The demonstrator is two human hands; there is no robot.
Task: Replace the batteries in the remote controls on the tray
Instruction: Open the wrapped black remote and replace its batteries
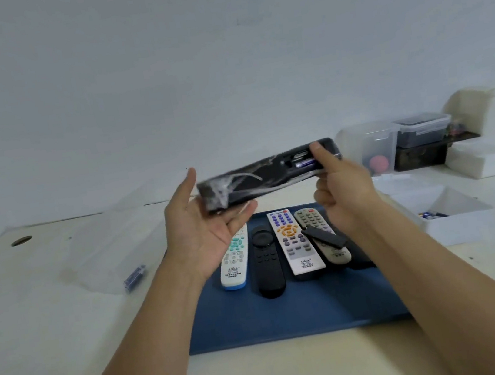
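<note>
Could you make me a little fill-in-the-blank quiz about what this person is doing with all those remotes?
1. The black remote held up in both hands has its battery compartment ____.
2. The tray under the remotes is ____ in colour.
3. The loose battery cover rests on the ____ remote.
4. A loose battery lies on the table to the ____ of the tray.

Missing words: open; blue; grey; left
</note>
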